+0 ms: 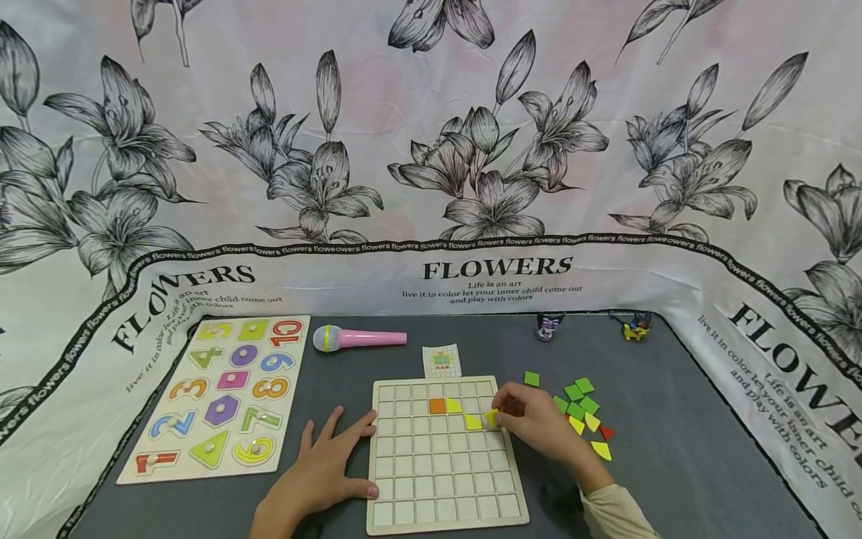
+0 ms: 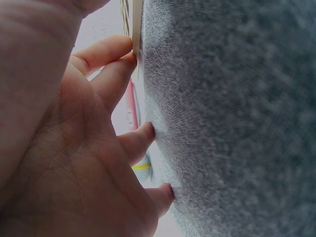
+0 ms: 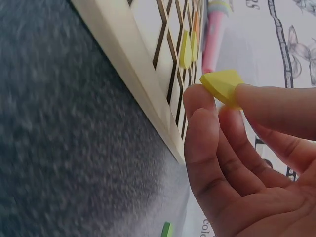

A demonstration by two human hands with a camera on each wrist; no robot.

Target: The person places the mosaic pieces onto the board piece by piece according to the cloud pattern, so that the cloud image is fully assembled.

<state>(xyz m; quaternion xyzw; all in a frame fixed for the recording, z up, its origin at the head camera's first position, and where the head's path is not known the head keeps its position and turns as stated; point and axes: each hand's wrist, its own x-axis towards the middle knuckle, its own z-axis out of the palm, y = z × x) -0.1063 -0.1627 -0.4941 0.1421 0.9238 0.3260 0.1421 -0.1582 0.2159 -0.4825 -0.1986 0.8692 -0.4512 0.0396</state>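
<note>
A pale wooden grid board (image 1: 444, 464) lies in front of the person. Set in its upper cells are an orange square tile (image 1: 438, 406), a yellow quarter-round tile (image 1: 454, 406) and another yellow tile (image 1: 474, 423). The right hand (image 1: 539, 419) pinches a yellow rounded tile (image 3: 224, 86) between thumb and fingers, over the board's right edge. At the board's left side the left hand (image 1: 316, 468) spreads its fingers, with thumb and fingertips (image 2: 127, 47) touching the edge. Its other fingertips rest on the grey cloth (image 2: 237, 128).
A small pattern card (image 1: 441, 361) touches the board's top. Loose green tiles (image 1: 576, 393), yellow tiles (image 1: 601, 451) and a red tile (image 1: 607, 433) lie at right. A number puzzle board (image 1: 222, 397), a pink toy microphone (image 1: 364, 339) and two small figures (image 1: 548, 326) stand around.
</note>
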